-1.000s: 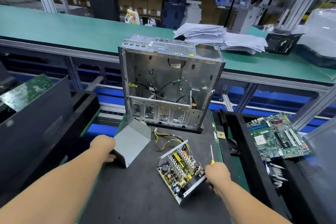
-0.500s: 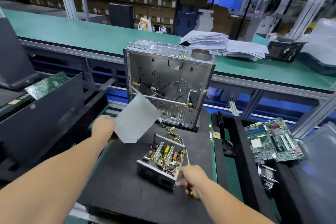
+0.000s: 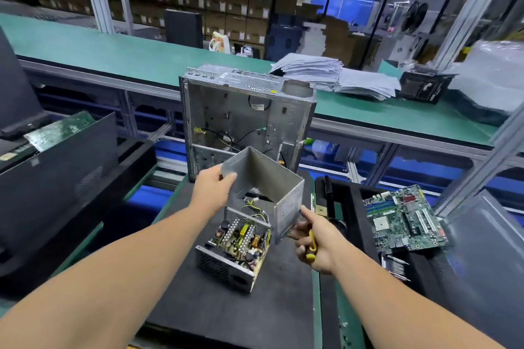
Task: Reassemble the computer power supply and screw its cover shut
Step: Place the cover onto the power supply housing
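Your left hand (image 3: 212, 189) grips the left edge of the bent grey sheet-metal cover (image 3: 265, 181), held in the air above the open power supply base (image 3: 233, 249) with its exposed circuit board, which sits on the dark mat (image 3: 226, 312). Your right hand (image 3: 317, 241) has its fingers curled around a yellow-handled screwdriver (image 3: 312, 246), while its thumb touches the cover's lower right corner. Behind the cover an empty silver metal computer case (image 3: 246, 113) stands upright, and a green motherboard (image 3: 405, 218) lies well apart on the right.
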